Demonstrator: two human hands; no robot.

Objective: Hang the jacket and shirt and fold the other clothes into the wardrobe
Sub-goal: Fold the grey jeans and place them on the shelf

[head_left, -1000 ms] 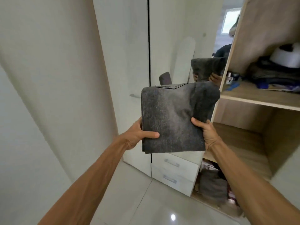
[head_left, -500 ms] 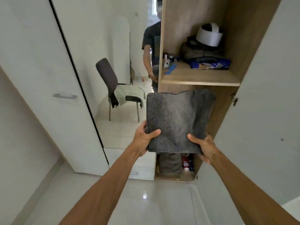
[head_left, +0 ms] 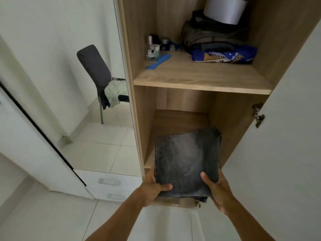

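Wood-grain panels are making up the open wardrobe (head_left: 144,119), with its white door (head_left: 286,162) standing swung aside on the right. An upper shelf (head_left: 199,80) is carrying a pile of clothes (head_left: 217,42) and a blue comb (head_left: 159,61), and the lower shelf (head_left: 180,117) is showing its boards beneath it. The folded grey garment (head_left: 187,162) is sitting at the mouth of that lower compartment, its far edge reaching in over the boards and its near edge hanging out in front; whether it is touching the shelf I cannot tell. The left grip (head_left: 152,186) is grasping the near left corner, thumb on top and fingers underneath, and the right grip (head_left: 217,188) is grasping the near right corner the same way. Doing this step well is probably meaning sliding the bundle in level, both sides advancing together so the layers are not fanning apart, lowering it flat, then drawing the fingers out without dragging the bottom fold.
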